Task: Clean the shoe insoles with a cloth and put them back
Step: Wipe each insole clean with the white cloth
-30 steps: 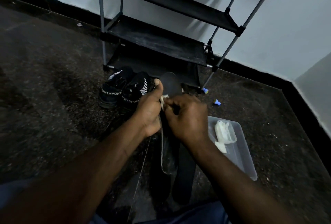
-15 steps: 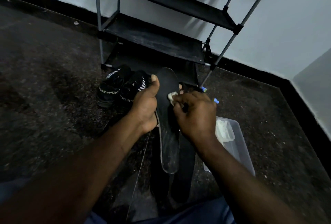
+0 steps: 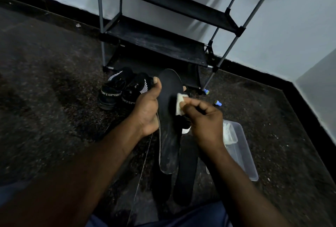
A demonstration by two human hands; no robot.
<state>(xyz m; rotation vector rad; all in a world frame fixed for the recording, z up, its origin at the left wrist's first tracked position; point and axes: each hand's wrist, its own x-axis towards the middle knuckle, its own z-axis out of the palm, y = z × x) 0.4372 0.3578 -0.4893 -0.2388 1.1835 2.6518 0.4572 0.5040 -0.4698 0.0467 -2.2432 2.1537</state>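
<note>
The left hand (image 3: pixel 147 110) grips the insole (image 3: pixel 170 127) with curled fingers (image 3: pixel 184 88), while the right hand (image 3: pixel 205 117) pinches a white cloth (image 3: pixel 180 103) against it.

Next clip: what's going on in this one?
A person is cleaning a shoe insole. The left hand grips the insole by its edge, held up off the floor, while the right hand pinches a small white cloth against its upper part. A second insole lies on the floor below, and the black shoes sit by the rack.
</note>
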